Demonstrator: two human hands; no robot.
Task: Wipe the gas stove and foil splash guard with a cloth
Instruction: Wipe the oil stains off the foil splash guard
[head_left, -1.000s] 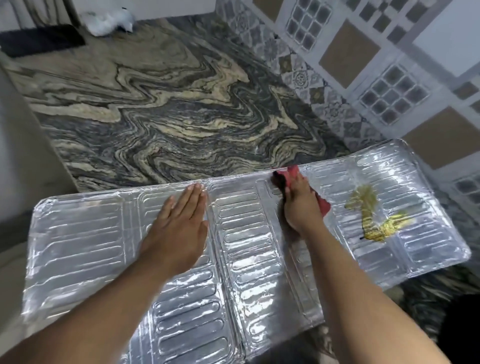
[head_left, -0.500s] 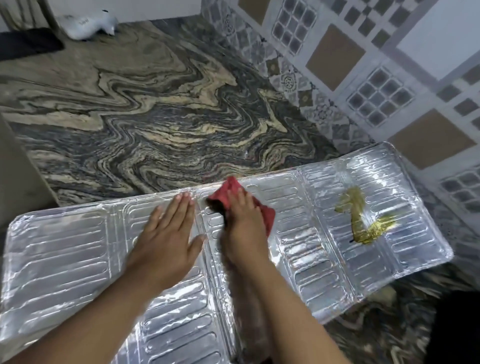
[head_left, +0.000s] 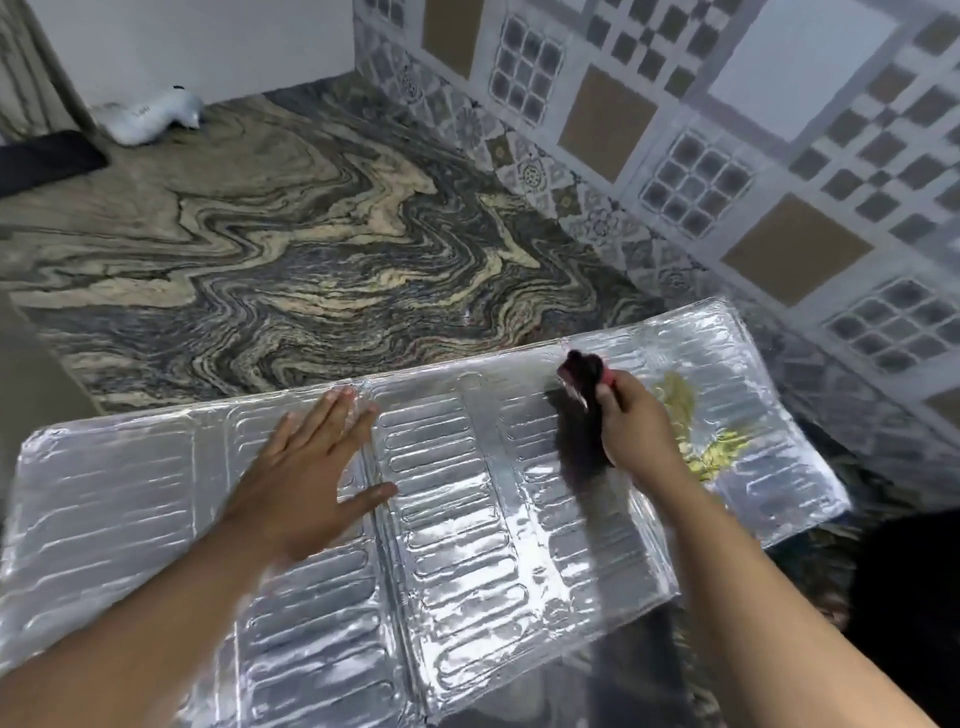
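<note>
The silver foil splash guard (head_left: 467, 545) lies unfolded and flat on the marbled countertop (head_left: 311, 249). My left hand (head_left: 306, 467) presses flat on its middle panel, fingers straight and spread. My right hand (head_left: 631, 421) grips a bunched red cloth (head_left: 584, 371) and holds it against the guard near its far edge. A yellow greasy stain (head_left: 696, 431) sits on the right panel, just right of my right hand. No gas stove is in view.
A patterned tile wall (head_left: 727, 156) runs along the right side behind the guard. A white bundle (head_left: 150, 117) and a dark flat object (head_left: 47, 158) lie at the far left of the counter. A black shape (head_left: 904, 597) sits at the lower right.
My right hand with the red cloth swept left to the middle fold, then back right toward the yellow stain. My left hand stayed pressed on the guard, fingers now more spread.
</note>
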